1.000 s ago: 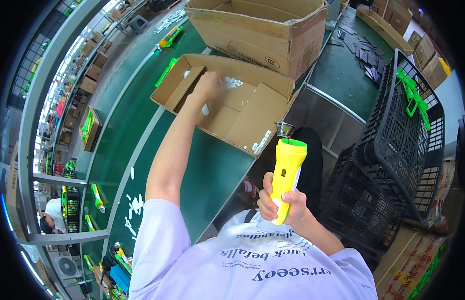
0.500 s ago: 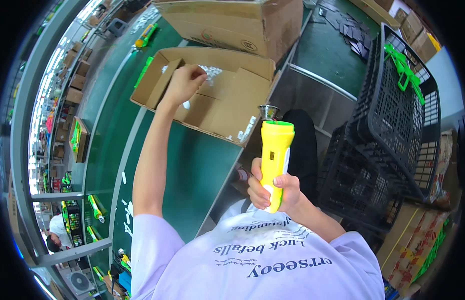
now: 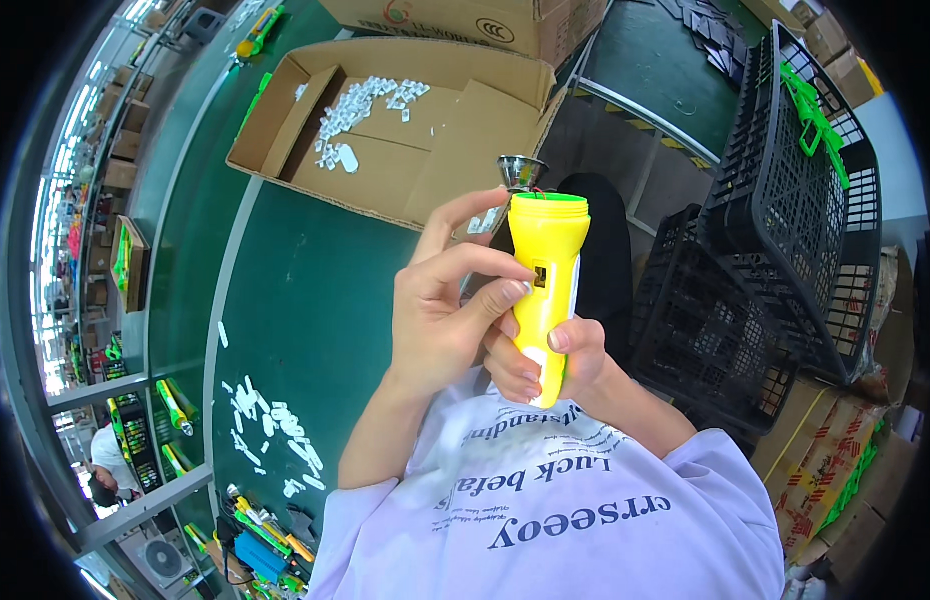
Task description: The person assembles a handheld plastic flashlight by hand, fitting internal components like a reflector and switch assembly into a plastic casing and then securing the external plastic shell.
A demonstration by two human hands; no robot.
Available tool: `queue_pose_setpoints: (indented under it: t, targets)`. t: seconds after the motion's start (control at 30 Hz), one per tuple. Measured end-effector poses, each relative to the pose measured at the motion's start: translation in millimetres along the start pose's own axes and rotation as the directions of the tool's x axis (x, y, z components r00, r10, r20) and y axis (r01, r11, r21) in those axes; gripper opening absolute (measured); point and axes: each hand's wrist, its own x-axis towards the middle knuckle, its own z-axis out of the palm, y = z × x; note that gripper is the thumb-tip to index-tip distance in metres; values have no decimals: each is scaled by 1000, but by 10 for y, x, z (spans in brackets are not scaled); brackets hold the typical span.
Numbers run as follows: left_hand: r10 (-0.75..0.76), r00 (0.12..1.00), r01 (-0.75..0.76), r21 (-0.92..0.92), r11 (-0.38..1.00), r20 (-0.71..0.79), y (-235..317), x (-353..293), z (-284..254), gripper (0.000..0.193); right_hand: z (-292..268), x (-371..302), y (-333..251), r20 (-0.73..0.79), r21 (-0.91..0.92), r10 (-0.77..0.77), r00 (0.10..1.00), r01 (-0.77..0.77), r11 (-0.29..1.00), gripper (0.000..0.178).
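Observation:
A yellow flashlight body (image 3: 550, 240) with a green inner rim stands nearly upright, gripped low down by my right hand (image 3: 582, 362). At its open top a silver reflector cup (image 3: 522, 172) hangs out to the left on thin red wires. My left hand (image 3: 435, 315) is at the flashlight's left side, thumb and index finger pinched beside the small dark switch slot (image 3: 540, 276). Between those fingertips a tiny pale piece (image 3: 526, 287) shows, mostly hidden. The other left fingers are raised, one near the reflector cup.
Beyond my hands lies a shallow cardboard box (image 3: 450, 150) with many small clear-white plastic pieces (image 3: 355, 110). White strips (image 3: 275, 420) are scattered on the green table (image 3: 315, 270). Black plastic crates (image 3: 785, 220) stand at the right, one carrying a bright green toy-like part (image 3: 815, 125).
My left hand has come back from the cardboard box to the flashlight's switch slot, with a tiny pale piece at its fingertips. The right hand still holds the flashlight.

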Motion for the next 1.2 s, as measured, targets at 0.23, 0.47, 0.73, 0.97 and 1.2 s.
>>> queue_pose_setpoints:
  t: [0.23,0.47,0.73,0.97,1.2]
  targets:
    - [-126,992,126,-88,988,5,17,-64,35,6,6,6,55,-14,-11,4,1000,-4,1000,29]
    - [-50,992,17,-270,963,-115,-122,-147,183,28,17,-30,78,-85,-28,-14,996,11,1000,27]
    - [-338,941,302,-458,836,4,106,-137,176,53,17,-71,10,-180,-157,54,982,-83,984,27]
    - [-283,954,228,-371,900,-100,-15,-187,92,56,278,28,14,-573,-517,-214,791,-147,843,33]
    - [-104,960,37,-251,967,-261,-116,-301,138,53,421,87,-63,-200,-962,-657,727,-274,-11,30]
